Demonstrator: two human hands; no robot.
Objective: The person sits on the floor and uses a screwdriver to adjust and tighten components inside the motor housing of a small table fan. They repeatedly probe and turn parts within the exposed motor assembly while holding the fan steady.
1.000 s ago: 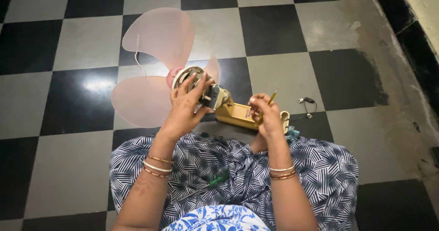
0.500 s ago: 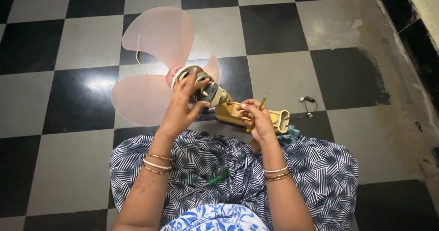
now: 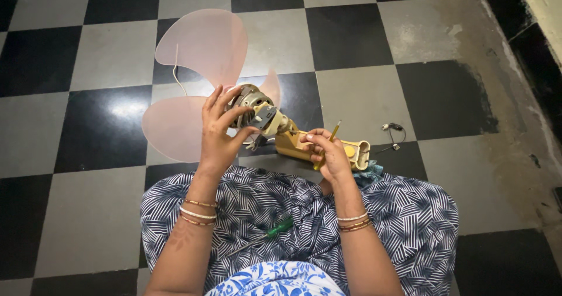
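Note:
A small fan rests over my lap, with pale pink blades (image 3: pixel 202 62), a bare metal motor (image 3: pixel 256 104) and a yellow base housing (image 3: pixel 353 153). My left hand (image 3: pixel 219 131) grips the motor just behind the blades. My right hand (image 3: pixel 326 154) rests on the yellow housing and holds a thin yellow-handled tool (image 3: pixel 326 145) pointing up and away. A green-handled screwdriver (image 3: pixel 268 234) lies loose on my patterned skirt between my forearms.
The floor is black and grey checkered tile (image 3: pixel 351 32). A thin wire with a small plug (image 3: pixel 393 133) trails from the housing onto the floor at right. A worn concrete strip (image 3: pixel 497 97) and wall edge run along the right side.
My right hand has shifted left along the yellow housing, toward the motor. My left hand has adjusted its grip on the motor, and the fan has tilted slightly.

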